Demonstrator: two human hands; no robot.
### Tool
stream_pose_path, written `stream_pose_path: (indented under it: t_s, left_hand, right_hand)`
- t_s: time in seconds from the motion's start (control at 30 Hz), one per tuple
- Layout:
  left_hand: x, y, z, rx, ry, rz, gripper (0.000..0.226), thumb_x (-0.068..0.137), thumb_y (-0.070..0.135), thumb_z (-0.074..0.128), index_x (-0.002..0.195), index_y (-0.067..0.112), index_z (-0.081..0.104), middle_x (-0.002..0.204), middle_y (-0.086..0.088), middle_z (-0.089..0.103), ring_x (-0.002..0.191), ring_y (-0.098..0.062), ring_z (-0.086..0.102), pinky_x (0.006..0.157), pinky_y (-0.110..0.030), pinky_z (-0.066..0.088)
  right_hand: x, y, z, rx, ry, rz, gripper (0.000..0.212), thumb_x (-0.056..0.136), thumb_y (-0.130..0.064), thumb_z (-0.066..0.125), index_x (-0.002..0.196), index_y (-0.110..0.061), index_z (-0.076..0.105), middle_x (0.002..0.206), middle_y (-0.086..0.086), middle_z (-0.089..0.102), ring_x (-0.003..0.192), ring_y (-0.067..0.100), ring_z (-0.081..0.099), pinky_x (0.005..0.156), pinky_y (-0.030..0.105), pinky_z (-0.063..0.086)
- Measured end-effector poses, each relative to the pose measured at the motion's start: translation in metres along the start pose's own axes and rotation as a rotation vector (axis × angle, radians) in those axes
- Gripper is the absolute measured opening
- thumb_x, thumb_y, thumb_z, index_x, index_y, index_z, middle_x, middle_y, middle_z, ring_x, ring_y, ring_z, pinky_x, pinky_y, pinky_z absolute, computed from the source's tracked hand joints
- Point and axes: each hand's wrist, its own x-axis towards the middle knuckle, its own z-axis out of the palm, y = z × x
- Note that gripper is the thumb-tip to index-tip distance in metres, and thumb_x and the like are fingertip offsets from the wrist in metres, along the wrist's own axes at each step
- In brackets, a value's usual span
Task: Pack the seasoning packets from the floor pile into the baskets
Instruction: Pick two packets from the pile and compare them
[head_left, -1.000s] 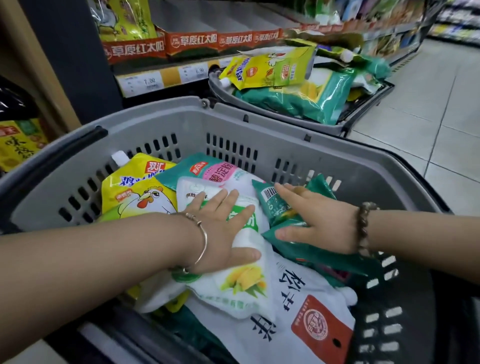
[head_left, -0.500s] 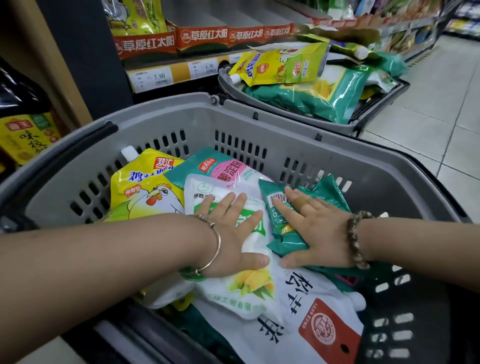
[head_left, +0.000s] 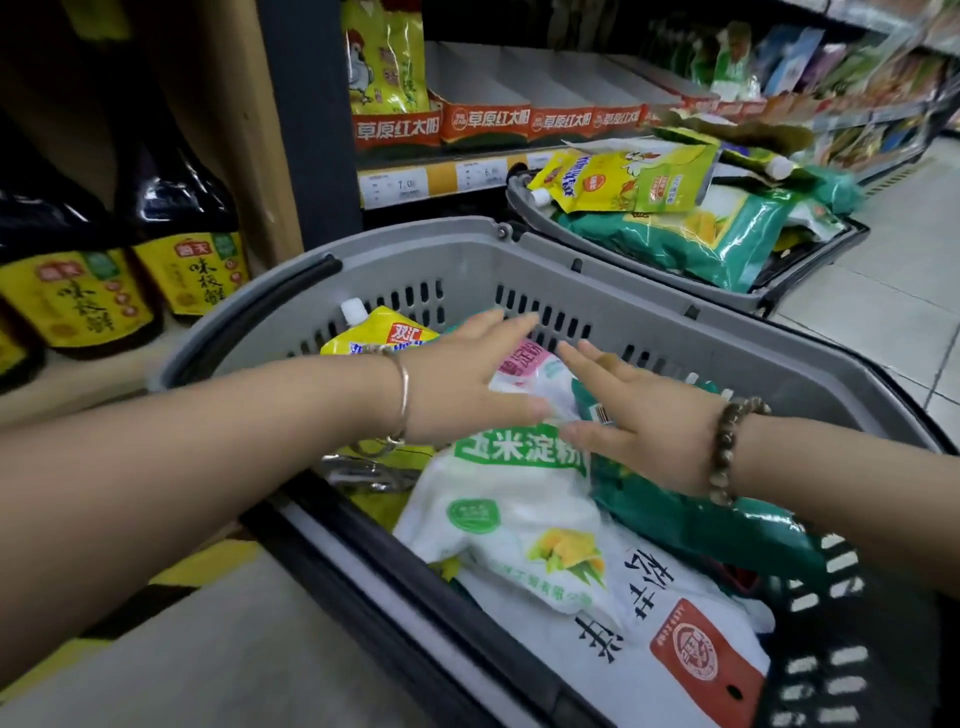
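Note:
A grey basket (head_left: 644, 296) stands on the floor in front of me, filled with seasoning packets. Inside lie a white corn-starch packet (head_left: 509, 509), a dark green packet (head_left: 691, 519), a yellow spouted pouch (head_left: 384, 330), a pink-and-white packet (head_left: 540, 366) and a large white bag with a red label (head_left: 691, 654). My left hand (head_left: 467, 379) hovers flat over the packets, fingers straight, thumb near the pink-and-white packet. My right hand (head_left: 639, 421) is spread flat just above the green packet. Neither hand grips anything.
A second grey basket (head_left: 769, 291) heaped with yellow and green packets stands behind to the right. Store shelves with price tags (head_left: 441, 179) run along the back. Dark sauce bottles (head_left: 182, 234) stand at the left. Tiled floor (head_left: 893, 291) lies to the right.
Both hands have lifted off the white and green packets and moved toward the basket's far wall. The camera has pulled back and tilted, showing more of the shelves.

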Motion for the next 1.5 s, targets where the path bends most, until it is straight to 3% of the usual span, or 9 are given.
stream_pose_path:
  t_s: [0.1, 0.23, 0.47, 0.57, 0.67, 0.83, 1.03, 1.2, 1.5]
  left_hand:
    - [-0.033, -0.019, -0.026, -0.163, 0.219, -0.007, 0.082, 0.084, 0.048, 0.054, 0.149, 0.030, 0.007, 0.156, 0.007, 0.011, 0.132, -0.007, 0.029, 0.100, -0.017, 0.024]
    - [-0.105, -0.051, -0.046, -0.348, 0.478, -0.080, 0.085, 0.076, 0.053, 0.068, 0.145, 0.030, 0.025, 0.141, 0.013, 0.036, 0.129, -0.003, 0.035, 0.103, -0.022, 0.032]
    - [-0.251, -0.106, -0.035, -0.218, 0.766, -0.328, 0.067, 0.076, 0.057, 0.056, 0.137, 0.044, 0.033, 0.139, 0.020, 0.040, 0.124, 0.002, 0.040, 0.099, -0.020, 0.034]
    - [-0.303, -0.126, -0.015, -0.157, 0.848, -0.431, 0.063, 0.079, 0.045, 0.063, 0.136, 0.039, 0.038, 0.135, 0.020, 0.041, 0.121, 0.007, 0.037, 0.099, -0.011, 0.029]
    - [-0.349, -0.143, 0.008, -0.060, 0.869, -0.543, 0.067, 0.074, 0.045, 0.056, 0.137, 0.027, 0.041, 0.129, 0.016, 0.041, 0.115, 0.009, 0.034, 0.092, 0.005, 0.018]
    - [-0.420, -0.174, 0.055, -0.079, 0.885, -0.770, 0.066, 0.075, 0.040, 0.058, 0.135, 0.017, 0.046, 0.136, 0.000, 0.045, 0.127, -0.012, 0.040, 0.098, -0.005, 0.019]
    - [-0.486, -0.209, 0.117, -0.169, 0.911, -1.042, 0.057, 0.079, 0.018, 0.071, 0.131, 0.013, 0.050, 0.132, -0.005, 0.050, 0.123, -0.020, 0.046, 0.095, -0.010, 0.024]
    - [-0.516, -0.228, 0.158, -0.270, 0.894, -1.282, 0.059, 0.079, 0.023, 0.072, 0.133, 0.015, 0.049, 0.131, -0.009, 0.051, 0.119, -0.024, 0.049, 0.097, -0.029, 0.035]
    - [-0.535, -0.250, 0.204, -0.368, 0.945, -1.428, 0.058, 0.078, 0.022, 0.071, 0.131, 0.016, 0.051, 0.128, -0.012, 0.051, 0.114, -0.029, 0.052, 0.092, -0.031, 0.042]
  right_hand:
    - [0.010, -0.040, -0.022, 0.028, 0.081, -0.103, 0.077, 0.090, -0.057, 0.034, 0.147, -0.034, -0.013, 0.158, -0.001, -0.006, 0.143, 0.013, 0.013, 0.111, 0.026, 0.018]
    - [0.025, -0.111, -0.043, 0.017, 0.217, -0.259, 0.077, 0.087, -0.053, 0.046, 0.149, -0.031, 0.006, 0.155, 0.002, 0.018, 0.138, 0.015, 0.026, 0.105, 0.021, 0.021]
    - [0.041, -0.246, -0.046, -0.051, 0.204, -0.500, 0.086, 0.070, -0.065, 0.041, 0.146, -0.036, 0.015, 0.141, 0.000, 0.036, 0.125, 0.020, 0.041, 0.099, 0.035, 0.040]
    - [0.049, -0.302, -0.031, -0.095, 0.208, -0.602, 0.077, 0.079, -0.059, 0.047, 0.146, -0.035, 0.017, 0.140, 0.000, 0.036, 0.123, 0.020, 0.043, 0.096, 0.037, 0.043]
    - [0.054, -0.353, -0.011, -0.144, 0.202, -0.688, 0.070, 0.084, -0.055, 0.050, 0.145, -0.034, 0.020, 0.134, 0.001, 0.040, 0.116, 0.021, 0.047, 0.082, 0.032, 0.044]
    - [0.057, -0.432, 0.032, -0.209, 0.086, -0.842, 0.070, 0.085, -0.052, 0.051, 0.145, -0.033, 0.020, 0.144, 0.002, 0.033, 0.129, 0.023, 0.039, 0.099, 0.034, 0.041]
    - [0.067, -0.500, 0.105, -0.257, -0.062, -0.886, 0.060, 0.087, -0.047, 0.051, 0.140, -0.027, 0.032, 0.135, 0.006, 0.040, 0.122, 0.028, 0.045, 0.094, 0.036, 0.044]
    - [0.075, -0.522, 0.153, -0.327, -0.180, -0.899, 0.055, 0.088, -0.043, 0.051, 0.136, -0.021, 0.037, 0.132, 0.009, 0.044, 0.121, 0.029, 0.045, 0.092, 0.036, 0.044]
    - [0.096, -0.551, 0.226, -0.263, -0.518, -0.802, 0.060, 0.088, -0.041, 0.056, 0.141, -0.022, 0.035, 0.143, 0.006, 0.041, 0.129, 0.022, 0.041, 0.099, 0.027, 0.035]
